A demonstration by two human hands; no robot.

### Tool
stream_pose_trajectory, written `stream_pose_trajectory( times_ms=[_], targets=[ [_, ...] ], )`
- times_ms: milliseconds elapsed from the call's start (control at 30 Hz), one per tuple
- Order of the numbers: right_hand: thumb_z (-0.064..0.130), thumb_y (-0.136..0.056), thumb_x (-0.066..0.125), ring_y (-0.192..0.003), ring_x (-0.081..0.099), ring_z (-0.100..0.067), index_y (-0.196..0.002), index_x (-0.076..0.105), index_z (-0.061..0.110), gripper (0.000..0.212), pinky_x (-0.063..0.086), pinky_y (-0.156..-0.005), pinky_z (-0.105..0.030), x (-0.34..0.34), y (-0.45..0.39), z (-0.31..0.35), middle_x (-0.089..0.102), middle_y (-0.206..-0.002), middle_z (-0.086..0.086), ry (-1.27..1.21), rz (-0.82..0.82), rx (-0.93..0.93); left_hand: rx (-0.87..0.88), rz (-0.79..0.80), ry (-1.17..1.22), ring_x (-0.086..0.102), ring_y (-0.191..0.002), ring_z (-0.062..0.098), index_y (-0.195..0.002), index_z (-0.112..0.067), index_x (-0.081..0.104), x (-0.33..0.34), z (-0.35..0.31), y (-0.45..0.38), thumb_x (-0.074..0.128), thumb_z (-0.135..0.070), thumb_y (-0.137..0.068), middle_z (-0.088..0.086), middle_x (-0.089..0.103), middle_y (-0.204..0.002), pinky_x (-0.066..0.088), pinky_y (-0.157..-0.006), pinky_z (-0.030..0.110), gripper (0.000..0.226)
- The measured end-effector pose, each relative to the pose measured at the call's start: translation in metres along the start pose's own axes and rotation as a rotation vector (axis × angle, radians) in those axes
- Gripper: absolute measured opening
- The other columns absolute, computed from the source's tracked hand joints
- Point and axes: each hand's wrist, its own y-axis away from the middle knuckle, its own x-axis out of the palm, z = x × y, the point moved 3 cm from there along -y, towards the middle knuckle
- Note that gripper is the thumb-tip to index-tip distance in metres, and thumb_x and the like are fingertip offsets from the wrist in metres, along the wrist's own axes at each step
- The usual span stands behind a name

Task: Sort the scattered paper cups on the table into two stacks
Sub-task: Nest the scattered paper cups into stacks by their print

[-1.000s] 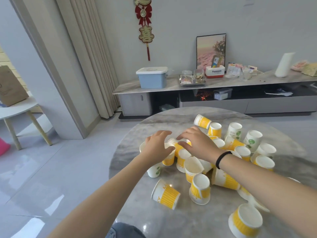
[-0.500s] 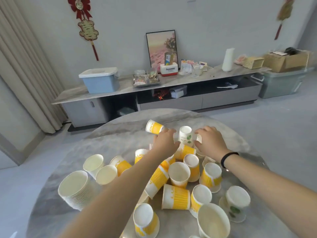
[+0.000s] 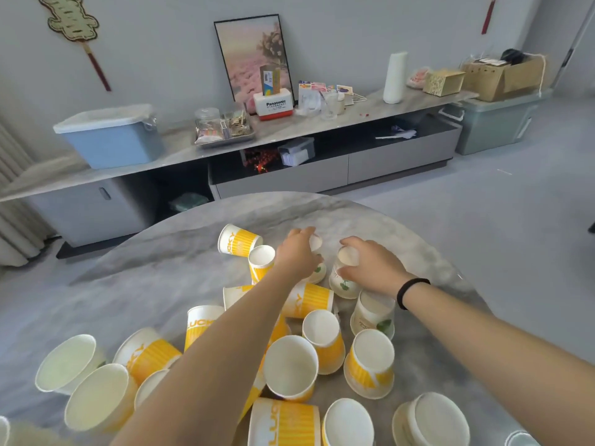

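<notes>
Yellow-striped white cups (image 3: pixel 328 342), white cups (image 3: pixel 343 280) with seemingly green leaf prints; grey marbled table (image 3: pixel 161 278), black wristband (image 3: pixel 409 291)

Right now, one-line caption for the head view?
Both hands, left hand and right hand, each grip a green-leaf cup among scattered yellow cups.

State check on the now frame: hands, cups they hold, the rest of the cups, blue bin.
left hand: grips a green-leaf cup, upside down
right hand: grips another green-leaf cup, upside down
yellow cup at far edge: on its side
remaining cups: scattered, unsorted
blue bin: lid on
</notes>
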Motion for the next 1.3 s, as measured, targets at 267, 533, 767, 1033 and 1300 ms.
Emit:
stream_pose_trajectory(
  times_ms=[267, 533, 767, 1033, 1300],
  targets=[
    [0.034, -0.081, 0.062, -0.129, 0.042, -0.021, -0.14, 0.035, 0.031, 0.065, 0.038, -0.101, -0.034, -0.046, 0.033, 0.022, 0.045, -0.142, -0.001, -0.424, -0.241, -0.026, 0.061, -0.225, 0.301, 0.041, -0.126, 0.022, -0.143, -0.035, 0.032, -0.065, -0.007, 0.044, 0.065, -0.025, -0.083, 0.001, 0.037, -0.136, 0.036, -0.11, 0.041, 0.07],
    [0.039, -0.089, 0.051, -0.105, 0.056, -0.014, -0.134, 0.044, 0.028, 0.047, 0.052, -0.078, -0.029, -0.05, 0.109, 0.08, 0.053, -0.128, 0.004, -0.933, -0.172, 0.015, -0.003, -0.294, 0.49, 0.061, -0.101, 0.021, -0.136, -0.022, 0.034, -0.118, 0.001, 0.164, 0.073, -0.021, -0.075, -0.001, 0.057, -0.118, 0.049, -0.081, 0.028, 0.072],
    [0.04, -0.09, 0.052, -0.082, 0.065, -0.027, -0.095, 0.06, 0.023, 0.019, 0.056, -0.082, -0.044, -0.01, 0.163, 0.115, 0.064, -0.099, -0.008, -1.149, 0.127, 0.105, -0.17, -0.108, 0.893, 0.069, -0.081, 0.024, -0.11, -0.013, 0.062, -0.117, 0.038, 0.252, 0.07, -0.033, -0.07, 0.01, 0.071, -0.098, 0.056, -0.078, 0.04, 0.045],
    [0.039, -0.089, 0.055, -0.072, 0.068, -0.021, -0.105, 0.063, 0.014, 0.031, 0.056, -0.07, -0.034, 0.025, 0.207, 0.14, 0.067, -0.092, -0.007, -1.167, 0.438, 0.063, -0.305, 0.08, 1.072, 0.066, -0.087, 0.029, -0.099, -0.005, 0.069, -0.097, 0.081, 0.314, 0.077, -0.039, -0.07, 0.018, 0.069, -0.097, 0.051, -0.082, 0.04, 0.045],
    [0.033, -0.088, 0.059, -0.074, 0.066, -0.022, -0.105, 0.062, 0.008, 0.03, 0.059, -0.058, -0.03, 0.044, 0.214, 0.144, 0.067, -0.09, -0.008, -1.253, 0.414, 0.189, -0.553, 0.079, 1.339, 0.069, -0.064, 0.022, -0.107, 0.0, 0.063, -0.079, 0.093, 0.313, 0.058, -0.037, -0.086, 0.014, 0.07, -0.085, 0.055, -0.055, 0.025, 0.043]
  ],
)
